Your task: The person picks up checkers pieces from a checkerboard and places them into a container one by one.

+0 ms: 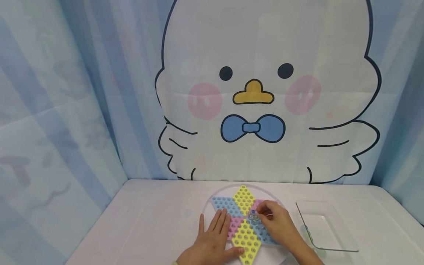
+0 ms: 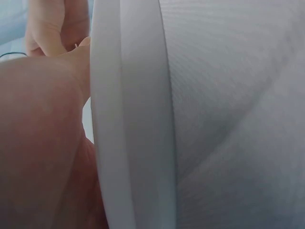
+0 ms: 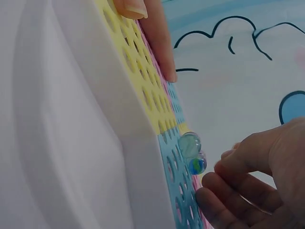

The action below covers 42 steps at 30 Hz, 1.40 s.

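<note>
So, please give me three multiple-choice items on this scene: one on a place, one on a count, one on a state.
1. Where is the clear tray?
A. right of the star board
B. left of it
C. on it

2. How many marbles sit on the board?
A. none
B. two
C. ten

3. How does the left hand lie?
A. as a fist
B. flat on the board
C. lifted

Key: 1 A, the head view shows the tray beyond the right hand; 2 B, the right wrist view shows two; 3 B, its fingers lie straight.
</note>
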{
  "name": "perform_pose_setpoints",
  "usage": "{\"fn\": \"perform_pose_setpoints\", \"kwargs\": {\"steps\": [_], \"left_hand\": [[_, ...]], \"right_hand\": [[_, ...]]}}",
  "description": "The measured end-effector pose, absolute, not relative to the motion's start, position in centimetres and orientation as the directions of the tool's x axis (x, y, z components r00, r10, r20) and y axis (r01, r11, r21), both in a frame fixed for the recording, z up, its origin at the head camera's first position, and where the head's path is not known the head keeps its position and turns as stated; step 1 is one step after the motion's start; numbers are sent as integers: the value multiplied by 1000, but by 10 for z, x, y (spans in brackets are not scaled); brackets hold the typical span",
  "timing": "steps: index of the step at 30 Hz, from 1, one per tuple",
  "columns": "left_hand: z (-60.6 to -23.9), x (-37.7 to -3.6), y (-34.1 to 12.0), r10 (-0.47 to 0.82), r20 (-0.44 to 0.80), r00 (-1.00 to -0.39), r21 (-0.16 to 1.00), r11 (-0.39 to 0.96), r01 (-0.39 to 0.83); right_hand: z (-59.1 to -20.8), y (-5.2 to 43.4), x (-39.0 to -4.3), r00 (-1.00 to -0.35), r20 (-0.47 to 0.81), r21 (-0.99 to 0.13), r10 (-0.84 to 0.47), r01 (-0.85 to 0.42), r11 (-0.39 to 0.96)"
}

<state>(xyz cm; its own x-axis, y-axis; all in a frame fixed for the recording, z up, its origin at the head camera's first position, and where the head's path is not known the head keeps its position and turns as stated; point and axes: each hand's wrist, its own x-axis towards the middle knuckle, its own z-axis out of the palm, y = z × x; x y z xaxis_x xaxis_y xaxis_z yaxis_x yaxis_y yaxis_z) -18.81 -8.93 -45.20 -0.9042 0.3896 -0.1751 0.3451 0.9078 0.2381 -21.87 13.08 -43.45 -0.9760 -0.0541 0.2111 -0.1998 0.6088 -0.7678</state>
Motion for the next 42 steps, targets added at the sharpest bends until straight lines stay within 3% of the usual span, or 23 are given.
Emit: {"fn": "perform_pose_setpoints", "kwargs": {"steps": [16,42], "left_hand": [[-449,-187,-90,407,-168,-898,220,903,369],[-445,-185,-89,389,-176,-904,224,910,348]], "right_hand": [[-449,125,-220,-943,327,-745,-69,-302,595],[-454,124,-221,-938,339,-726,-69,-308,615]]}}
